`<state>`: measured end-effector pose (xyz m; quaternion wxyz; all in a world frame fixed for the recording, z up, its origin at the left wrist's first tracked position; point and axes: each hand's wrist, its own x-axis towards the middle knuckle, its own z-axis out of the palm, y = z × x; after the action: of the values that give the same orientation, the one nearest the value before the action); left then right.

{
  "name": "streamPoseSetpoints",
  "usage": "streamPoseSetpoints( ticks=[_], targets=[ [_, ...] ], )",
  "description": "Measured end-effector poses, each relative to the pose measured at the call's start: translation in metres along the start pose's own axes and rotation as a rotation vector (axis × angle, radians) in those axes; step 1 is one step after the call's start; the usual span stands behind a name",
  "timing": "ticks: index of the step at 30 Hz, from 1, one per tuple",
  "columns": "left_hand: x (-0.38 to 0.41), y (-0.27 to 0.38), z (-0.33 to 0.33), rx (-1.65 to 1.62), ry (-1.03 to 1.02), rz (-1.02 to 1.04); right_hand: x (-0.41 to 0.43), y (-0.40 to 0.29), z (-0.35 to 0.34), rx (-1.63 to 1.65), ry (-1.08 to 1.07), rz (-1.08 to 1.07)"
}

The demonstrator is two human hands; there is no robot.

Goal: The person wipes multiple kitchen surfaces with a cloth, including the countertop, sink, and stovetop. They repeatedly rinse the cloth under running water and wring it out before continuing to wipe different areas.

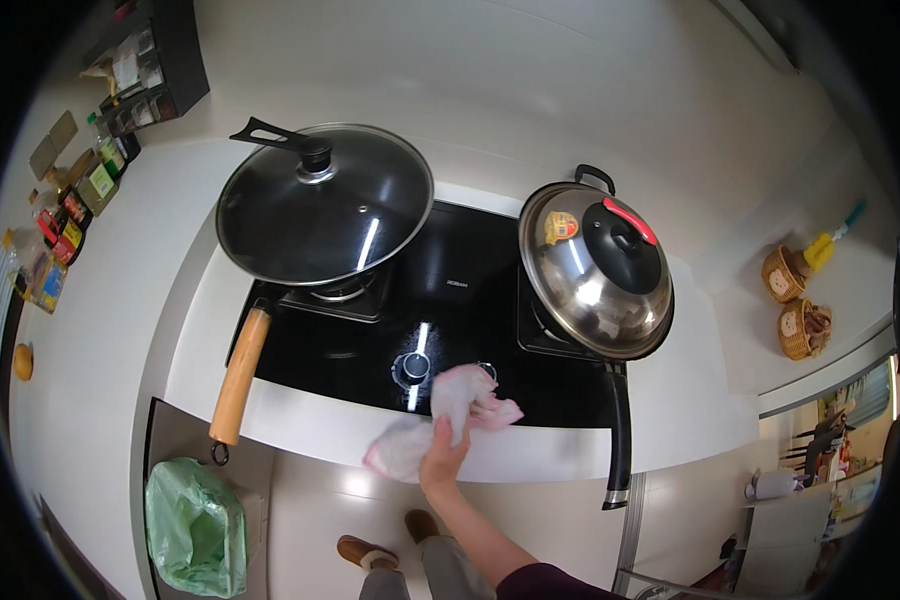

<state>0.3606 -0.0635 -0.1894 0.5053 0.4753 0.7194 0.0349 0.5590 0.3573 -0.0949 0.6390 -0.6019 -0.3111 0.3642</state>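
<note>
My right hand (pixel 444 457) grips a white cloth with pink edging (pixel 457 394) at the front of a black glass gas hob (pixel 457 300). Part of the cloth lies over the hob's front edge, by the right control knob (pixel 487 370), which it partly covers. Left of it the other control knob (pixel 416 365) is in plain view. My left hand is out of view. On the left burner sits a pan under a glass lid (pixel 330 217), its wooden handle (pixel 241 375) pointing towards me. A wok with a domed steel lid (pixel 592 277) stands on the right burner.
The wok's black handle (pixel 619 435) juts past the white counter's front edge (pixel 540 454). A bin with a green liner (pixel 195 525) stands lower left. Bottles (pixel 94 184) line the left counter. Two small wicker baskets (pixel 795 330) hang on the right wall.
</note>
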Motion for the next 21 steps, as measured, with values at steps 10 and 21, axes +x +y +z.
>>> streamPoseSetpoints(
  ticks=[10,21],
  targets=[
    [-0.011,-0.035,-0.031,-0.066,0.034,0.009,0.077,0.013,0.049,-0.206,0.115,0.015],
    [-0.009,-0.074,-0.085,-0.199,-0.036,-0.106,0.013,-0.092,0.049,0.332,0.276,0.015]
  ],
)
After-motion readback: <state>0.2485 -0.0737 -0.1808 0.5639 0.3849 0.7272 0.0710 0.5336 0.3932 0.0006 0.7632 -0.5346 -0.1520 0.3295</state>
